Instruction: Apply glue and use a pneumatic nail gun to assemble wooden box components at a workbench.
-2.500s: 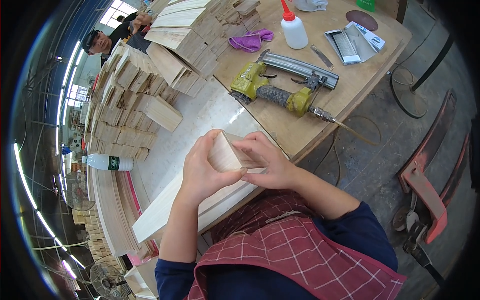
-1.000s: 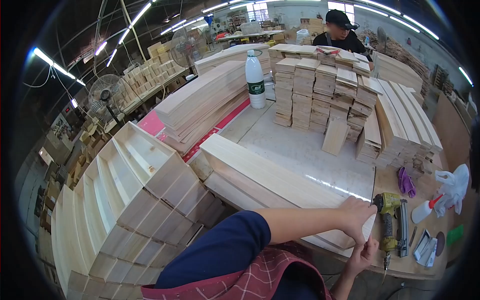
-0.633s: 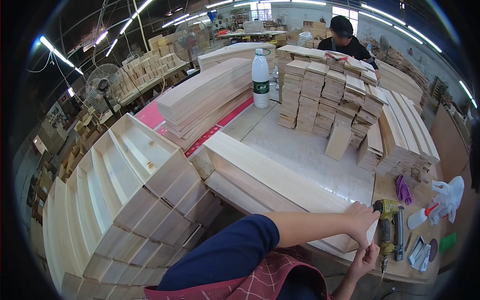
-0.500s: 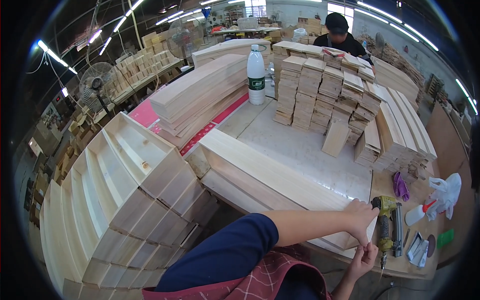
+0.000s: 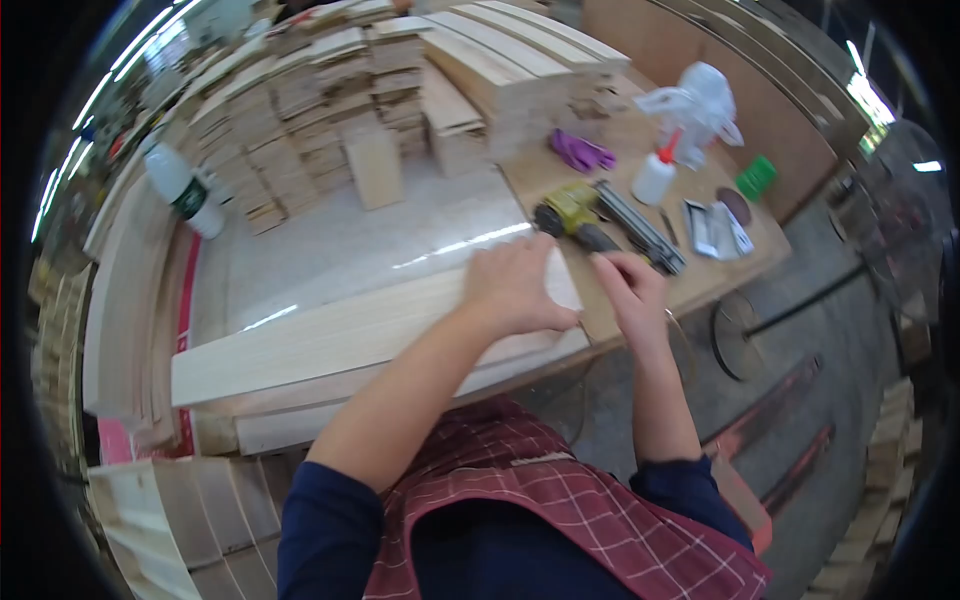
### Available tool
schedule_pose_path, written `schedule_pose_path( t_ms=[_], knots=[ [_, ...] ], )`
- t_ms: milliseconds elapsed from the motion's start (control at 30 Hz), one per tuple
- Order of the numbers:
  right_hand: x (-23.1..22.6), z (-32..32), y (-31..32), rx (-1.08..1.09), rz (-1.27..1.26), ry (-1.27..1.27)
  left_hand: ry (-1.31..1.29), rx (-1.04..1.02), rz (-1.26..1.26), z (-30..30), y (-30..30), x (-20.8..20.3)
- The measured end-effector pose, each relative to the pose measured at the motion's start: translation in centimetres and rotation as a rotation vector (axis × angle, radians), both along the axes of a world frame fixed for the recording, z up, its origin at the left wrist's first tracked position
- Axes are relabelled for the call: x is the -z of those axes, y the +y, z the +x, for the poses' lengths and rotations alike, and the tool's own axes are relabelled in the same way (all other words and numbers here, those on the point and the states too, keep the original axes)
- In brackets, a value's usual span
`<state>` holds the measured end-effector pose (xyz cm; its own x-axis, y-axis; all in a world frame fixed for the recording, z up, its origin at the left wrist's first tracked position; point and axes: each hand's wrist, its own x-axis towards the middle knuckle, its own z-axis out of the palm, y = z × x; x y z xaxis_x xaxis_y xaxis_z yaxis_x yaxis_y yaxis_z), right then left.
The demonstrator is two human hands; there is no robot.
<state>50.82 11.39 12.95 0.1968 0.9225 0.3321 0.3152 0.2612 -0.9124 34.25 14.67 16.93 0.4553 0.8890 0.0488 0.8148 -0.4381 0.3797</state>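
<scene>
A long pale wooden box frame (image 5: 340, 335) lies along the front of the table. My left hand (image 5: 510, 285) grips its right end, with the thumb at the near corner and the fingers over the top. My right hand (image 5: 635, 295) is just right of that end, apart from the frame, its thumb and forefinger pinched together. Whatever is between them, if anything, is too small to make out. Just beyond the right hand a yellow-green nail gun (image 5: 572, 208) lies on the table, its grip close to my fingertips.
Stacked short boards (image 5: 290, 120) and long curved boards (image 5: 500, 50) stand at the back. At right are a purple cloth (image 5: 582, 151), a red-tipped glue bottle (image 5: 655, 178), a white plastic bag (image 5: 700, 105) and a green block (image 5: 757, 178). A water bottle (image 5: 185, 190) stands at left, above stacked wooden boxes (image 5: 180, 510).
The view has swung to the right and down. My right hand has come away from the frame's end, toward the nail gun. My left hand still grips the end.
</scene>
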Motion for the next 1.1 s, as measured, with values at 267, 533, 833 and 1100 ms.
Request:
schedule_pose_path(
  t_ms=[267,533,833,1100],
  knots=[
    [-2.9,-1.6,1.3,-0.125,-0.274,-0.508,-0.073,-0.002,0.020,0.0,-0.6,-0.1],
    [-2.5,-2.3,0.9,-0.053,-0.231,-0.529,-0.036,-0.014,-0.011,-0.1,-0.6,0.0],
    [-2.2,-1.8,1.3,-0.081,-0.279,-0.414,0.006,0.065,-0.055,-0.6,-0.2,-0.2],
    [-2.0,-1.7,1.4,-0.074,-0.289,-0.393,-0.005,-0.022,-0.017,0.1,-0.5,0.0]
  ],
)
